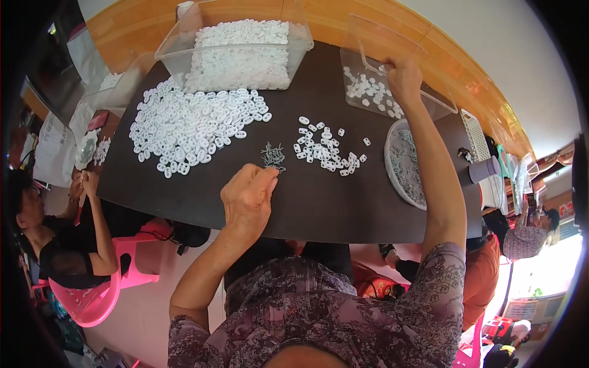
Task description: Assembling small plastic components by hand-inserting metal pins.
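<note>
Left hand hangs, fingertips pinched together, just short of a small heap of grey metal pins on the dark table; whether it holds one is unclear. Light, stiff, slippery, they likely need fingertip pinching. Farther off, right hand reaches into a clear bin, grip hidden.

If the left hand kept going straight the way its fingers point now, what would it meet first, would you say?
Most likely the small heap of grey metal pins, just beyond the left hand on the dark table. Depth is hard to judge, so it might pass just above them.
</note>
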The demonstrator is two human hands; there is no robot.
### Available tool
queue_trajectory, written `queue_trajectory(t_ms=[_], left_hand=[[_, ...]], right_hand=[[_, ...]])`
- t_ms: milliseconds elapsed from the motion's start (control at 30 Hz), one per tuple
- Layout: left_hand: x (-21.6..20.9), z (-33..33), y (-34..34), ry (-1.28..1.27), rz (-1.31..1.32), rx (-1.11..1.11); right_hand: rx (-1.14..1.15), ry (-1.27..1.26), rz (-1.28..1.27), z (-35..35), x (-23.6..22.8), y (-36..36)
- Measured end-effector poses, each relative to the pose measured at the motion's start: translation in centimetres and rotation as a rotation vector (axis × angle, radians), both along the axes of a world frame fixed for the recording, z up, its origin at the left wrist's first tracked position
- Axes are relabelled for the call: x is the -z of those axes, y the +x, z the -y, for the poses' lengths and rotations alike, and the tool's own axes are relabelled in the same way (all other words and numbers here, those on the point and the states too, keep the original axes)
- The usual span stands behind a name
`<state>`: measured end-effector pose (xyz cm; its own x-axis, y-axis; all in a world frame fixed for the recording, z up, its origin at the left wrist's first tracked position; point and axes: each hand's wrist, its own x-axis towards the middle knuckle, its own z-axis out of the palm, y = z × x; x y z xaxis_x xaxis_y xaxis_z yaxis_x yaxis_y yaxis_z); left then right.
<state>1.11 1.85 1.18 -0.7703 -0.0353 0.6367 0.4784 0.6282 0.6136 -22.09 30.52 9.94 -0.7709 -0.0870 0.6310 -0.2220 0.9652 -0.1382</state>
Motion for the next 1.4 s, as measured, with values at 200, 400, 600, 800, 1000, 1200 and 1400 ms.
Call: queue_trajectory(t_ms=[200,400,600,800,1000,1200,1400], left_hand=[[-0.1,-1.1,-3.9,-0.115,-0.018,0.05],[0.9,-3.4,-7.3,-0.475,-0.042,0.127],[1.4,-3.9,-8.0,-0.677,0.002,0.149],[1.4,-3.7,-7.6,-0.785,-0.07,0.129],[-0.6,-1.1,-4.4,-0.221,0.169,0.256],[-1.5,0.0,-1.2,0.129,0.561,0.411],[-0.4,0.2,1.3,0.81,0.817,0.506]], right_hand=[[-0.105,0.125,-0.332,1.5,-0.5,2.6],[-0.435,-0.016,-0.331,5.1,0.2,9.4],[-0.544,-0.086,-0.24,5.8,1.4,12.9],[-0.585,-0.151,-0.128,6.5,2.1,15.5],[-0.558,-0.76,0.387,8.0,6.2,18.8],[-0.58,-0.8,0.645,10.9,7.3,21.4],[-0.551,-1.196,0.768,12.5,6.9,23.2]])
